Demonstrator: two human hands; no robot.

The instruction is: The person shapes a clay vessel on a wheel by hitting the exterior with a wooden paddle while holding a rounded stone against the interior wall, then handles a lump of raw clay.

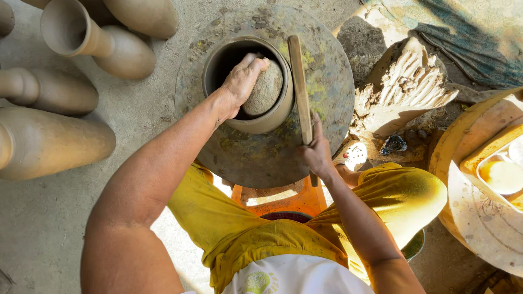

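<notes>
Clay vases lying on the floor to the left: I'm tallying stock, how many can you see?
5 at least. One lies top left, another behind it, one at mid-left, one below that, and a sliver in the corner. Others may lie outside the picture.

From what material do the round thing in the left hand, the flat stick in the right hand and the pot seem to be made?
Round thing: probably stone, grey, rough and speckled. Flat stick: looks like bare, matte wood, pale brown. Pot: seemingly unfired clay, dull grey-brown.

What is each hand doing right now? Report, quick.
Left hand: closed on rounded grey stone inside round clay pot.
Right hand: closed on long flat wooden paddle.
</notes>
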